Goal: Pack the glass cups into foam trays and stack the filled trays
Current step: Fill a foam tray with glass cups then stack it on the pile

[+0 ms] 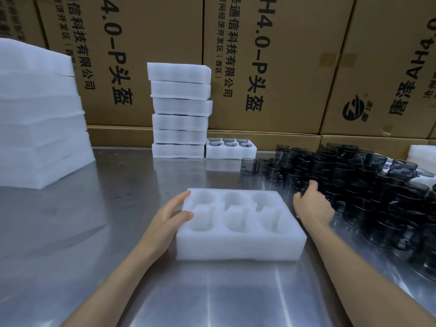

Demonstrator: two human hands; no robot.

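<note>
An empty white foam tray (238, 244) with several round pockets lies on the steel table in front of me. My left hand (169, 215) touches its left edge, thumb on the top rim and straight fingers along the side. To the right lies a big pile of dark smoked glass cups (368, 185). My right hand (313, 204) reaches into the near left edge of that pile, with fingers and thumb curled round a glass cup (303, 186). At the back, a stack of filled trays (180, 109) stands beside a single filled tray (230, 149) showing several cups.
A tall pile of foam trays (40, 119) occupies the left of the steel table (94, 244). Cardboard boxes (271, 67) form a wall behind. One more foam piece (422, 154) sits at the far right behind the cups.
</note>
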